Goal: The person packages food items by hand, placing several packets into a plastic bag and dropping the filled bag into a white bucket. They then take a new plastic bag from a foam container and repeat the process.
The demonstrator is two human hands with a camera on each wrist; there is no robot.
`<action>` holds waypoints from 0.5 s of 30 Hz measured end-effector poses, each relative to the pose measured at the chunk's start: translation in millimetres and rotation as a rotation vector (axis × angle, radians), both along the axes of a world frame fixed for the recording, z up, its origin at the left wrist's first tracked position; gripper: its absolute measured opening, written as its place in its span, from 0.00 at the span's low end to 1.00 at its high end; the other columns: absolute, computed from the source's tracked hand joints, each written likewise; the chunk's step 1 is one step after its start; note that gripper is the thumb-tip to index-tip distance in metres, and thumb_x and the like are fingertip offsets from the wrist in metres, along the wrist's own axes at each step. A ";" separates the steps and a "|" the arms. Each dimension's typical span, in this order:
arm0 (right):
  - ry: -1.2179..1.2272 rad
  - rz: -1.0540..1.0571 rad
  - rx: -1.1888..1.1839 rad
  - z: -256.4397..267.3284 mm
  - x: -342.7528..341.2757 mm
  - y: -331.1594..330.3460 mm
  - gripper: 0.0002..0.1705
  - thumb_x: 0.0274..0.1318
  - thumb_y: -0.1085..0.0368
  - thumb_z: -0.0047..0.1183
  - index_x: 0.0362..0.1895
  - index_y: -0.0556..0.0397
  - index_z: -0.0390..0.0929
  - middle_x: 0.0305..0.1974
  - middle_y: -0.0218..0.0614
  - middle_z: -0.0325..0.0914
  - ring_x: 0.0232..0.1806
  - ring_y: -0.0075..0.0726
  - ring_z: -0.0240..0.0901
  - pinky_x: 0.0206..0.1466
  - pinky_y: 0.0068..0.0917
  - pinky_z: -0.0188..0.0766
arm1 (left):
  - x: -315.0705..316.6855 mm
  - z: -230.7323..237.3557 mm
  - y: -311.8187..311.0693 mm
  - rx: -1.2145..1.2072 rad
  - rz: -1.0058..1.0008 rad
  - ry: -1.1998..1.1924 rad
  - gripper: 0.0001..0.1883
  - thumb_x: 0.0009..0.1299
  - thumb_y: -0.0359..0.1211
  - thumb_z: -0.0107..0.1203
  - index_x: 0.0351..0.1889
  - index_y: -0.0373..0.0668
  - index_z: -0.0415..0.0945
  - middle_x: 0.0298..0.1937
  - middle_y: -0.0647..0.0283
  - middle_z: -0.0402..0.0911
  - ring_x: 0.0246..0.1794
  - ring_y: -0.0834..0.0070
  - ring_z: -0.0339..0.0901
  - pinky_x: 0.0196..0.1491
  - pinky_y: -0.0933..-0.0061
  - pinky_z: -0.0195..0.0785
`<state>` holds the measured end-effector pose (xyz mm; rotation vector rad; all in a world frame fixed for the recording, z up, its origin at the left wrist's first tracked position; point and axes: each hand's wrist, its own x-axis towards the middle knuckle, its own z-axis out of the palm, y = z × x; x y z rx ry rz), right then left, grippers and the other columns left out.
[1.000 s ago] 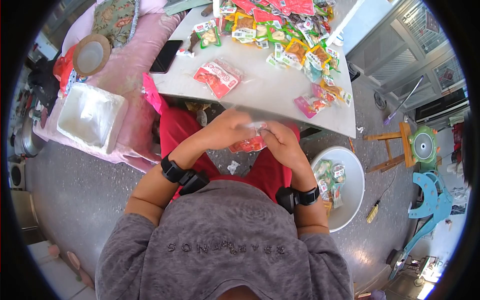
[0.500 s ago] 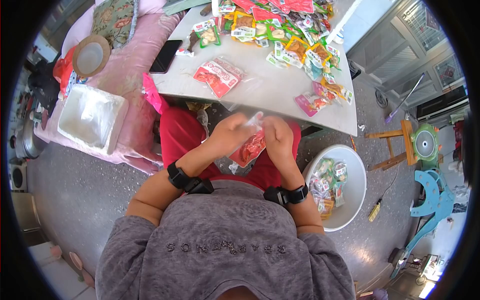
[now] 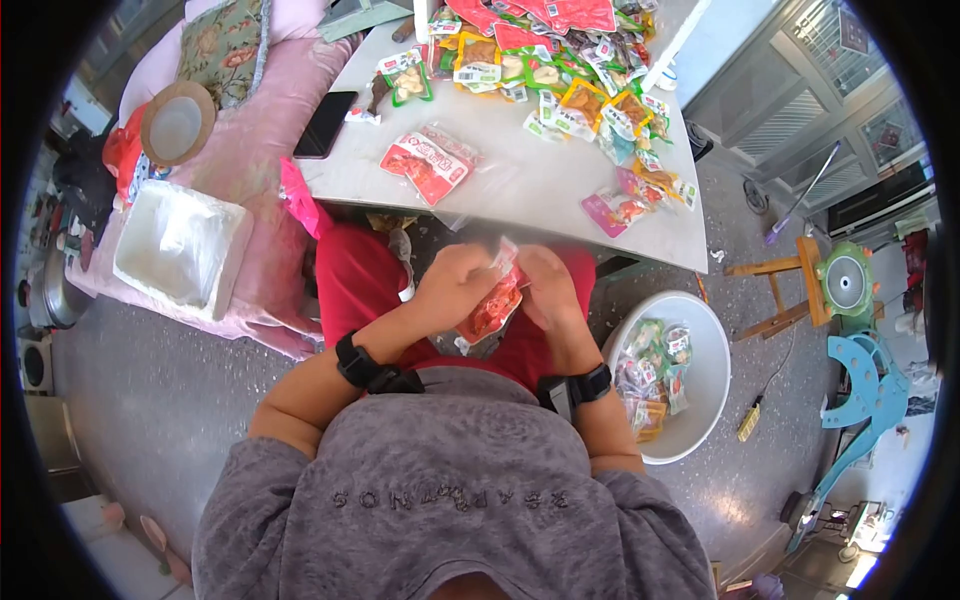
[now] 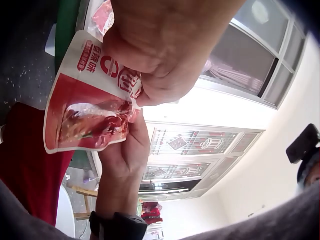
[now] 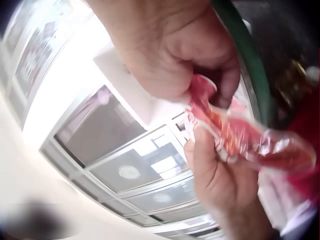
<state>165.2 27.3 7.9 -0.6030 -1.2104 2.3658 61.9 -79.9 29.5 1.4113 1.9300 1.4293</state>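
Over the lap, a red and white food pouch [image 3: 492, 306] is held between both hands. The left hand [image 3: 455, 287] grips one side of it, and the right hand [image 3: 550, 290] pinches the other. In the left wrist view the pouch [image 4: 87, 120] shows white at the top, with a clear window over reddish food; the left hand [image 4: 160, 50] curls over its printed edge and the right hand [image 4: 124, 155] pinches beside it. The pouch [image 5: 250, 140] looks creased in the right wrist view, between the right hand [image 5: 175, 55] and the left hand [image 5: 220, 175].
On the white table [image 3: 520, 205] lie red pouches [image 3: 430, 165], a phone [image 3: 326, 125] and a heap of colourful packets [image 3: 540, 70]. A white bucket [image 3: 700, 400] holding packets stands on the floor at the right. At the left is a foam box [image 3: 180, 245] on pink cloth.
Both hands have shifted slightly and the pouch has turned more upright between them, its printed top now showing. The head view has shifted a little.
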 end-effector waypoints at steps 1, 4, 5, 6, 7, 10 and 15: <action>-0.039 0.078 0.174 1.9 3.9 7.4 0.08 0.51 0.66 0.41 0.30 0.58 0.69 0.24 0.28 0.67 0.28 0.19 0.62 0.30 0.17 0.60 | -3.1 -1.3 -1.4 -0.091 -0.017 -0.132 0.09 0.54 0.33 0.48 0.21 0.37 0.66 0.21 0.56 0.69 0.23 0.66 0.67 0.27 0.70 0.59; -0.123 0.235 0.587 6.9 7.0 16.9 0.09 0.51 0.65 0.41 0.30 0.58 0.69 0.23 0.27 0.65 0.28 0.18 0.60 0.30 0.16 0.59 | -5.4 -6.7 -3.4 -0.152 -0.071 -0.305 0.08 0.54 0.33 0.48 0.20 0.37 0.66 0.22 0.55 0.69 0.24 0.61 0.67 0.27 0.67 0.58; -0.145 0.270 0.710 8.7 6.9 16.9 0.09 0.51 0.64 0.42 0.30 0.59 0.69 0.23 0.26 0.65 0.28 0.17 0.60 0.30 0.16 0.59 | -4.8 -6.9 -3.2 -0.134 -0.092 -0.326 0.08 0.54 0.32 0.49 0.19 0.37 0.66 0.22 0.54 0.69 0.24 0.59 0.67 0.26 0.67 0.58; -0.137 0.257 0.629 9.0 5.3 15.5 0.09 0.51 0.65 0.41 0.29 0.59 0.69 0.23 0.26 0.64 0.27 0.17 0.59 0.30 0.16 0.58 | -5.3 -5.2 -3.4 -0.102 -0.110 -0.228 0.08 0.55 0.32 0.49 0.20 0.37 0.66 0.21 0.57 0.67 0.23 0.66 0.66 0.26 0.70 0.57; -0.130 0.242 0.547 8.4 3.8 14.0 0.09 0.51 0.65 0.41 0.29 0.59 0.69 0.22 0.25 0.64 0.27 0.17 0.59 0.30 0.16 0.58 | -6.1 -3.2 -3.3 -0.071 -0.129 -0.129 0.08 0.56 0.31 0.49 0.20 0.37 0.65 0.20 0.60 0.66 0.22 0.72 0.65 0.25 0.74 0.57; -0.170 0.192 0.631 10.4 3.3 12.4 0.09 0.51 0.66 0.40 0.27 0.58 0.69 0.22 0.25 0.64 0.25 0.17 0.59 0.28 0.16 0.58 | -9.4 -2.7 -2.2 0.005 -0.167 0.043 0.08 0.56 0.32 0.49 0.20 0.38 0.66 0.21 0.60 0.66 0.22 0.71 0.65 0.26 0.73 0.57; -0.002 0.083 0.116 0.6 -0.7 9.0 0.07 0.50 0.68 0.40 0.25 0.57 0.69 0.20 0.26 0.65 0.23 0.16 0.60 0.25 0.15 0.59 | -8.4 4.2 -1.9 0.047 -0.161 -0.022 0.09 0.55 0.35 0.49 0.22 0.37 0.68 0.22 0.56 0.68 0.25 0.63 0.66 0.29 0.68 0.58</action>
